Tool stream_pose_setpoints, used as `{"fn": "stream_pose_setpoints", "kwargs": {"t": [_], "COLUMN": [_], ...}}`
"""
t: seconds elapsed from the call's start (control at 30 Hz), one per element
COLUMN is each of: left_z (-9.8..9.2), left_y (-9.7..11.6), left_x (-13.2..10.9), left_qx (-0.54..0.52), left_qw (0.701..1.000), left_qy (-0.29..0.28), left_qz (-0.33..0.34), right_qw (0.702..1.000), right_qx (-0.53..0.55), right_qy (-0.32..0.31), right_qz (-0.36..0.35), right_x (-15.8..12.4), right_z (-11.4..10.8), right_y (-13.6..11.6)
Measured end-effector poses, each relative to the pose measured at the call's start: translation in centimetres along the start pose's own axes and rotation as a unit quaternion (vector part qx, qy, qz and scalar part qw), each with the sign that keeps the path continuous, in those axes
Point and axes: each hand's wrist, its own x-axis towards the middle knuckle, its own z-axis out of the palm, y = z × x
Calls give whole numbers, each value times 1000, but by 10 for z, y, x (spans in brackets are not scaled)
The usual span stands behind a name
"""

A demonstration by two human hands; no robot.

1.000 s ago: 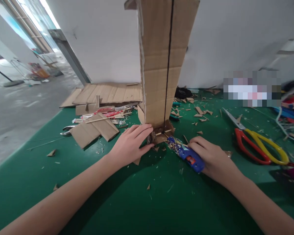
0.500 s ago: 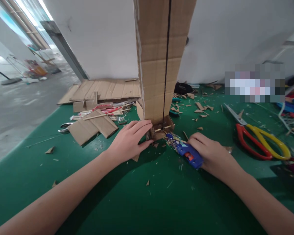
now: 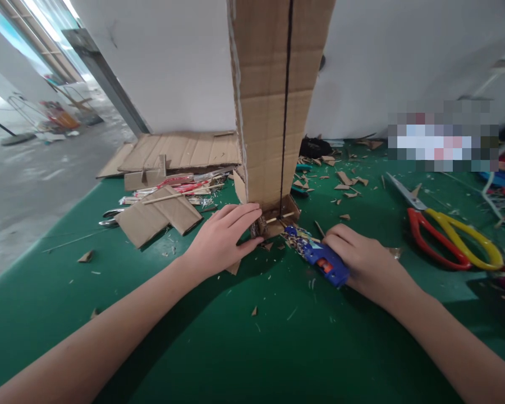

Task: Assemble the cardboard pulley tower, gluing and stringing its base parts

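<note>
A tall cardboard column [image 3: 265, 123] stands upright with a black cord [image 3: 285, 112] running down its front. At its foot, my left hand [image 3: 225, 235] grips the left corner of the low cardboard base, thumb in front and fingers over the top. A thin wooden stick [image 3: 284, 217] lies across this base below the cord. My right hand [image 3: 362, 255] is closed around a blue hot glue gun [image 3: 324, 258]. The gun's nozzle points left at the front edge of the base; whether it touches is too small to tell.
Scissors with red and yellow handles [image 3: 454, 235] lie on the green table [image 3: 278, 348] to the right. Cardboard pieces [image 3: 147, 219] and packaged sticks [image 3: 180, 188] lie left. Small scraps [image 3: 349, 179] are scattered behind, near the white wall [image 3: 172, 67].
The view has shifted slightly. Both hands keep nearly the same place, with the glue gun still at the front of the cardboard base.
</note>
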Motion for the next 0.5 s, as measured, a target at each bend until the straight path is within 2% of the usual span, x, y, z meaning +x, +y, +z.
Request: {"fn": "stream_pose_setpoints", "kwargs": {"t": [0.5], "left_z": [-7], "left_y": [1], "left_x": [0], "left_qx": [-38], "left_qw": [999], "left_qy": [-13], "left_qz": [5], "right_qw": [1000], "right_qx": [-28], "right_qy": [-5], "right_qz": [1], "right_x": [0], "right_z": [-4], "right_y": [-5]}}
